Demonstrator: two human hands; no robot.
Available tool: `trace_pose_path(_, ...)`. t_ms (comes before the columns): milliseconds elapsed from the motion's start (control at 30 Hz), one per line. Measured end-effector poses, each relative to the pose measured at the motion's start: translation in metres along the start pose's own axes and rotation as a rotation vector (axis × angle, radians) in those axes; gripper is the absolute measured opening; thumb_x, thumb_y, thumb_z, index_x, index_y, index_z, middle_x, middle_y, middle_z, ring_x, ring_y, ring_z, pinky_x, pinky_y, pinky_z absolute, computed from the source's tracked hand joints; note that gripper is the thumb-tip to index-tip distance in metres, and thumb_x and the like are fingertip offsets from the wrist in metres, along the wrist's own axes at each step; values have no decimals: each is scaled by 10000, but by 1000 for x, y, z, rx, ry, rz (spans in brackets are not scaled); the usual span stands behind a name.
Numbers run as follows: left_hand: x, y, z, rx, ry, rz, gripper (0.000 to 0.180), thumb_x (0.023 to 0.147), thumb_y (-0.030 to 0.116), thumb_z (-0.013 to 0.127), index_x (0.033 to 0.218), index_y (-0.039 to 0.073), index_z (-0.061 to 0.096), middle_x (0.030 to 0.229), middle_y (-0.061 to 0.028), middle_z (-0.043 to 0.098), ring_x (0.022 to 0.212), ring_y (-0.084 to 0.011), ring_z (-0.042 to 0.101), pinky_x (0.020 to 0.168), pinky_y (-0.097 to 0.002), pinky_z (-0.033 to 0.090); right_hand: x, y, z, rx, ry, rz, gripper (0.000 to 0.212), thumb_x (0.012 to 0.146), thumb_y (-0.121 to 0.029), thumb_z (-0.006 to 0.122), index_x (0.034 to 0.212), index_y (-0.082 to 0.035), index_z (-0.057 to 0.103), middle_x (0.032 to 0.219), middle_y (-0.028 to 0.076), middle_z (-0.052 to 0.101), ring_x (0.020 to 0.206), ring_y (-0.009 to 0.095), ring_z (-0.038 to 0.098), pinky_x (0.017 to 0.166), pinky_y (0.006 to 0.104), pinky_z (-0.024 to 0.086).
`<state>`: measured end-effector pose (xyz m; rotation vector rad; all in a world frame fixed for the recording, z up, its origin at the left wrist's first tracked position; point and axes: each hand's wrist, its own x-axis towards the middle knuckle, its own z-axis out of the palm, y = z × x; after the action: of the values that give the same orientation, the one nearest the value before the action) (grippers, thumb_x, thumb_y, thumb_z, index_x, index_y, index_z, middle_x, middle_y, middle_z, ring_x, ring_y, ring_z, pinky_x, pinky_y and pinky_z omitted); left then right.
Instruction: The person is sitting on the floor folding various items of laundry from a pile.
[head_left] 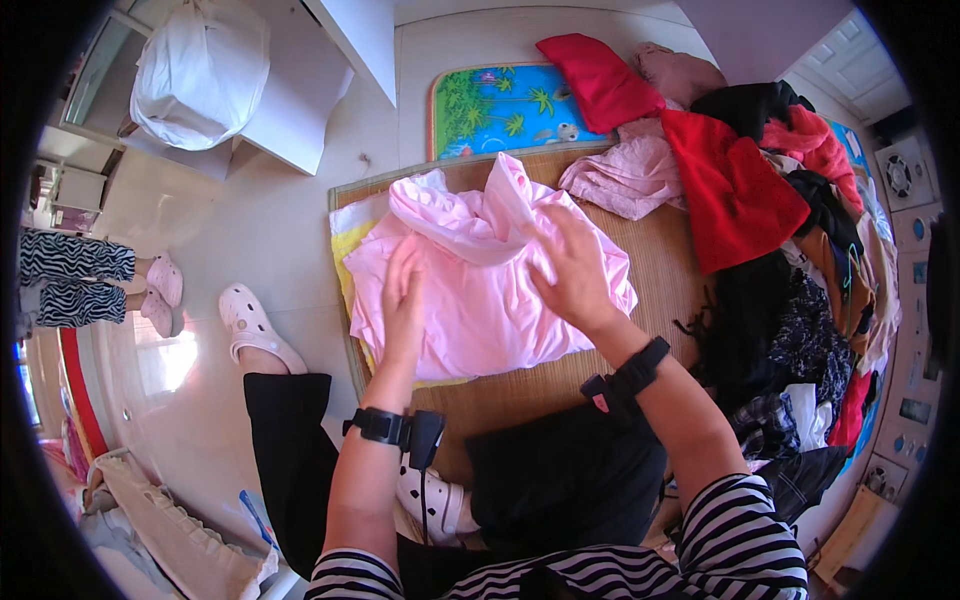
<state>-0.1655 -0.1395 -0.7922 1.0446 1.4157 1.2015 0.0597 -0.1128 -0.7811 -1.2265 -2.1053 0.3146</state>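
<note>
A light pink garment [470, 310], with a wide collar or hood at its far side, lies bunched on a woven mat [655, 245] before me. My left hand [403, 285] is over its left part, fingers stretched out and slightly blurred. Over the right part is my right hand [577, 268], its fingers spread. Neither hand grips the fabric; whether the fingertips touch it I cannot tell. A yellow and white cloth [350, 238] shows from under the garment's left edge. Both my wrists carry black straps with small devices.
A large heap of clothes [760, 300] fills the right side, with a red cloth [730, 190] on it. Beyond the mat lies a colourful play mat [500, 105]. A white bag [200, 75] hangs at upper left. Another person's pink clogs [163, 290] stand at far left.
</note>
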Motion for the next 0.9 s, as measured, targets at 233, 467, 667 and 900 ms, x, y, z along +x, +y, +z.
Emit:
trace_pose_path(233,17,-11,12,171,15,-13,442,853,205,487,1224,6,354,1240,-129,386,1151,-197,369,949,-296,293,8,0,31,-6,-139,77,479,731,-142,592,1177,-113,420,1201,143,396,1164,307,336,965,441,262)
trace_pose_path(467,-20,-78,-103,350,394,-263,444,770,193,600,1101,-48,429,1018,-132,511,947,-184,491,818,-276,384,-24,12,4,224,81,272,353,712,-37,570,1053,-40,477,1050,183,468,947,323,482,788,347,408)
trace_pose_path(667,-55,-81,-72,474,361,-321,451,709,224,659,1003,-59,468,920,-97,547,828,-166,516,739,-275,412,-59,-32,57,981,-453,718,336,806,-162,507,1109,-26,457,949,119,551,839,185,541,717,291,430)
trace_pose_path(900,-49,-86,-80,202,260,-460,445,668,221,692,944,-76,506,861,-106,561,745,-154,528,662,-271,424,-93,-38,102,1055,-418,874,351,816,-222,522,1085,-1,481,925,103,571,839,157,536,725,274,428)
